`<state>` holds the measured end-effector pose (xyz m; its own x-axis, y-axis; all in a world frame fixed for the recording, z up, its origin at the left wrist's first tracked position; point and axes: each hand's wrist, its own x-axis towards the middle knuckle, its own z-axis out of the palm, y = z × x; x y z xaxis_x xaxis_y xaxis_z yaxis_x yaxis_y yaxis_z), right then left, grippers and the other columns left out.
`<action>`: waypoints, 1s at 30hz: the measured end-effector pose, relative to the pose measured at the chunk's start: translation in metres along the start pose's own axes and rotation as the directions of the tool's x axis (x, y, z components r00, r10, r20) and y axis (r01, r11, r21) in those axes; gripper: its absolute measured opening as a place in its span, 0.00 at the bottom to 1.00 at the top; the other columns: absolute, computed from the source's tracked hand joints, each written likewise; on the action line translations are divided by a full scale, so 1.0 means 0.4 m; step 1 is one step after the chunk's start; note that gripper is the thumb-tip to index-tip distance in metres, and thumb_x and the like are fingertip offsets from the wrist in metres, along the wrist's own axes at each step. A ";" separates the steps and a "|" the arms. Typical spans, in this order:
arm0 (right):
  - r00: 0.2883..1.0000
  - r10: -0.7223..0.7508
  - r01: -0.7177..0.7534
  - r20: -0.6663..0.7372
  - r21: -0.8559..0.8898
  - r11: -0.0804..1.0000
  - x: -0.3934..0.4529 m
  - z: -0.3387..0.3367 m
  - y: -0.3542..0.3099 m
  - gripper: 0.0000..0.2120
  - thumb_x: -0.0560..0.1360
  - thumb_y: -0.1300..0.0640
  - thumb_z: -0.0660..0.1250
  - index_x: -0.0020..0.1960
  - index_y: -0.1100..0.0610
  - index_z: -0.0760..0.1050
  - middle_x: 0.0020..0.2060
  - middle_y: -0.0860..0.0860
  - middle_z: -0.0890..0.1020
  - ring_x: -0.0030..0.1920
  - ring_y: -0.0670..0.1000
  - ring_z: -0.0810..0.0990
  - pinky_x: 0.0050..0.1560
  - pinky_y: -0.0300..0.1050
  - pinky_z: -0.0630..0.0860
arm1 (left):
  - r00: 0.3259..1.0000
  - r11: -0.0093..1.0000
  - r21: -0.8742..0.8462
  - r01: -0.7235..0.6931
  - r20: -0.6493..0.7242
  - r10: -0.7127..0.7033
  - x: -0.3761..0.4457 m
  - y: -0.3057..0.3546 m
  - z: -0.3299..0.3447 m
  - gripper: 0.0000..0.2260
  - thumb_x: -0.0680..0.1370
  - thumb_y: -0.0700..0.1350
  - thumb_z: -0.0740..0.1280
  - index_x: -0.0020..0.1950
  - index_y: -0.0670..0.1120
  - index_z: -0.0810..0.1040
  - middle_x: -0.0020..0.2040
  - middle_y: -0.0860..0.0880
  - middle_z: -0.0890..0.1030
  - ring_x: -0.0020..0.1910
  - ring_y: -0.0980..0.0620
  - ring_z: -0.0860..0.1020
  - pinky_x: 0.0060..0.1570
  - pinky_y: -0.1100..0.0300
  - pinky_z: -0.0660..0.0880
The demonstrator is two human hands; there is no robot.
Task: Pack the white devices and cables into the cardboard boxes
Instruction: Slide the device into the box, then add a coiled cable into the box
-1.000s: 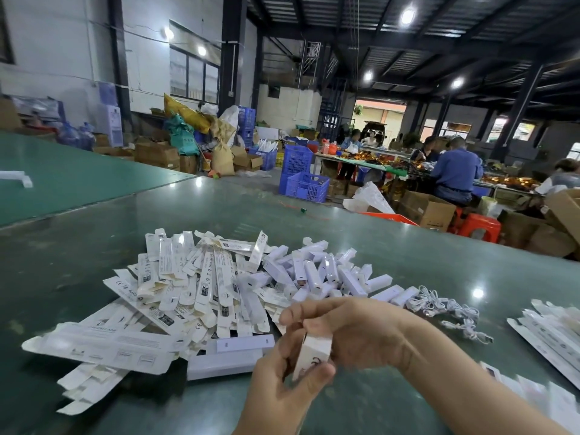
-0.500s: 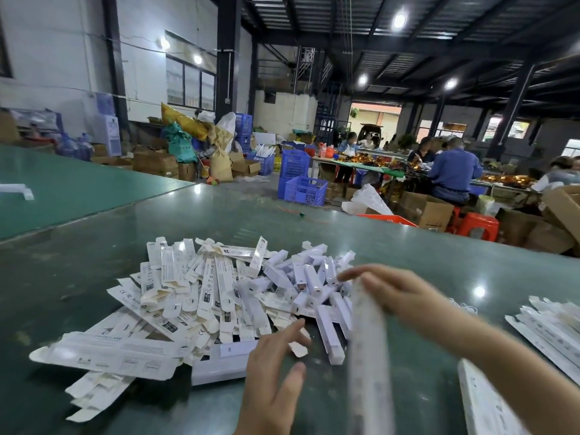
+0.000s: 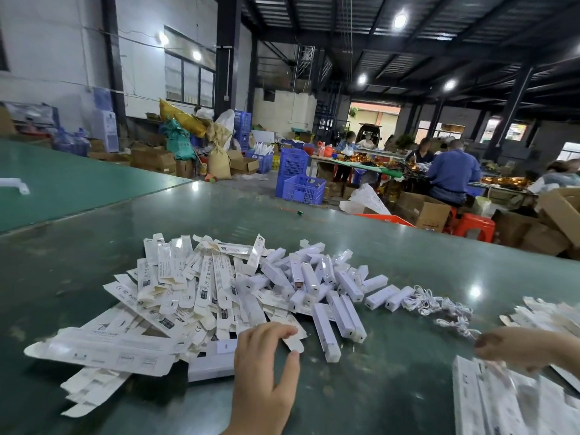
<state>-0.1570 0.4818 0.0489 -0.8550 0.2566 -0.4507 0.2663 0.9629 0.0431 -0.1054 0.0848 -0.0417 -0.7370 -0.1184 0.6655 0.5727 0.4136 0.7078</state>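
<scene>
A heap of flat, unfolded white cartons covers the left half of the green table. White stick-shaped devices lie piled to its right, and a tangle of white cables lies beyond them. My left hand reaches into the near edge of the carton heap, fingers spread, fingertips at a carton flap. My right hand is blurred at the far right, just above a row of filled long white boxes. Whether it still holds a box is unclear.
More white cartons lie at the right edge behind my right hand. Past the table's far edge are blue crates, brown cardboard boxes, red stools and seated people at another table.
My right hand carried the long filled box from the middle out to the right-hand row. My left hand let go and moved forward to the carton heap.
</scene>
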 end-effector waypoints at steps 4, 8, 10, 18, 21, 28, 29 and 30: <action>0.995 0.046 -0.031 0.086 -0.176 0.984 -0.030 0.008 -0.048 0.27 0.70 0.42 0.69 0.67 0.42 0.66 0.61 0.47 0.73 0.45 0.45 0.77 0.31 0.32 0.74 | 1.000 0.981 0.192 -0.005 -0.023 0.010 0.002 -0.003 0.005 0.11 0.69 0.47 0.61 0.48 0.51 0.79 0.48 0.60 0.76 0.50 0.56 0.69 0.49 0.59 0.67; 0.988 0.118 -0.077 0.100 -0.348 0.934 -0.030 0.004 -0.073 0.38 0.69 0.51 0.73 0.74 0.44 0.57 0.69 0.53 0.70 0.58 0.51 0.77 0.45 0.41 0.75 | 0.969 0.831 0.534 0.155 0.080 -0.232 0.002 -0.004 -0.004 0.20 0.67 0.43 0.63 0.57 0.57 0.72 0.60 0.59 0.70 0.61 0.51 0.65 0.59 0.54 0.61; 0.990 0.139 -0.111 0.026 -0.462 0.880 -0.038 -0.004 -0.104 0.36 0.71 0.49 0.71 0.75 0.50 0.58 0.70 0.52 0.69 0.65 0.50 0.72 0.58 0.40 0.71 | 0.940 0.702 0.688 0.186 0.085 -0.332 0.009 -0.015 -0.010 0.23 0.71 0.49 0.60 0.64 0.60 0.61 0.67 0.60 0.59 0.67 0.53 0.55 0.65 0.53 0.52; 0.845 -0.426 0.433 -0.325 -0.052 0.900 -0.107 0.003 -0.435 0.16 0.76 0.45 0.60 0.60 0.50 0.74 0.57 0.47 0.77 0.55 0.47 0.74 0.55 0.43 0.71 | 0.866 0.536 0.838 0.107 0.186 -0.463 0.010 -0.037 -0.001 0.25 0.74 0.54 0.56 0.71 0.57 0.58 0.74 0.57 0.54 0.73 0.50 0.48 0.68 0.38 0.41; 0.780 -0.532 0.544 -0.330 -0.064 0.837 -0.115 0.066 -0.582 0.20 0.77 0.41 0.57 0.57 0.53 0.77 0.56 0.50 0.77 0.59 0.50 0.70 0.58 0.46 0.68 | 0.856 0.543 0.820 0.182 0.139 -0.497 0.012 -0.032 0.006 0.29 0.74 0.54 0.57 0.74 0.56 0.52 0.74 0.55 0.48 0.72 0.49 0.47 0.69 0.39 0.42; 0.846 -0.407 0.287 -0.346 -0.349 0.892 -0.051 0.138 -0.715 0.26 0.74 0.38 0.60 0.58 0.58 0.76 0.65 0.57 0.71 0.69 0.60 0.57 0.68 0.56 0.55 | 0.880 0.651 0.694 0.306 0.056 -0.473 0.016 -0.023 0.009 0.29 0.74 0.52 0.60 0.72 0.59 0.53 0.72 0.58 0.47 0.66 0.52 0.42 0.71 0.49 0.48; 0.838 -0.406 0.292 -0.364 -0.330 0.898 -0.046 0.139 -0.718 0.24 0.73 0.39 0.60 0.56 0.58 0.76 0.63 0.57 0.72 0.69 0.60 0.58 0.67 0.56 0.55 | 0.885 0.672 0.668 0.320 0.042 -0.463 0.016 -0.022 0.009 0.28 0.73 0.51 0.60 0.72 0.59 0.54 0.72 0.58 0.47 0.65 0.52 0.42 0.71 0.50 0.49; 0.828 -0.413 0.300 -0.380 -0.323 0.898 -0.044 0.142 -0.720 0.23 0.73 0.40 0.60 0.55 0.58 0.77 0.62 0.57 0.73 0.68 0.60 0.58 0.67 0.56 0.56 | 0.890 0.694 0.638 0.334 0.030 -0.456 0.017 -0.022 0.010 0.28 0.73 0.51 0.60 0.71 0.59 0.54 0.71 0.58 0.48 0.65 0.53 0.42 0.71 0.51 0.50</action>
<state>-0.1935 0.1951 -0.0063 -0.9867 -0.1539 -0.0522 -0.1611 0.9683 0.1910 -0.1167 0.0841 -0.0443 -0.9274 -0.2668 0.2623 -0.0780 0.8236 0.5618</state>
